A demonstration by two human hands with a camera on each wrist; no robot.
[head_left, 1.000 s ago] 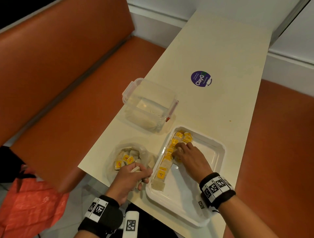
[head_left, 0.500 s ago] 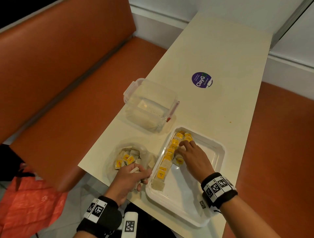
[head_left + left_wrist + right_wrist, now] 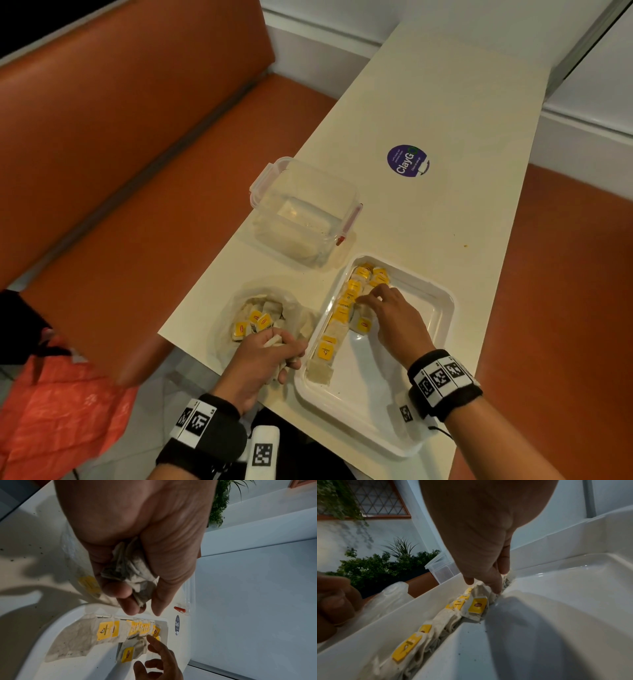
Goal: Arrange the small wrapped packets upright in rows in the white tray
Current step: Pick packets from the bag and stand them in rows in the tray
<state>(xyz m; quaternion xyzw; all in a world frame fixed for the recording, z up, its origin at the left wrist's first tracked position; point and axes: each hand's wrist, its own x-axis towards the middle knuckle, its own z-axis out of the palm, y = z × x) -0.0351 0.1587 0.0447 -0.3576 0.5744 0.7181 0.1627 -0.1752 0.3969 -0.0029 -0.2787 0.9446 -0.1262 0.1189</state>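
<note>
The right hand (image 3: 394, 317) is working at the packets (image 3: 346, 301) lined along the tray's (image 3: 442, 308) nine-o'clock wall, fingertips (image 3: 495, 588) pressing, perhaps pinching, one; a nudge could be toppling the leaning row. The left hand (image 3: 263, 356) is curling around a crumpled bunch (image 3: 132, 569) at seven o'clock, beside the pile. Room is lying open toward three o'clock.
</note>
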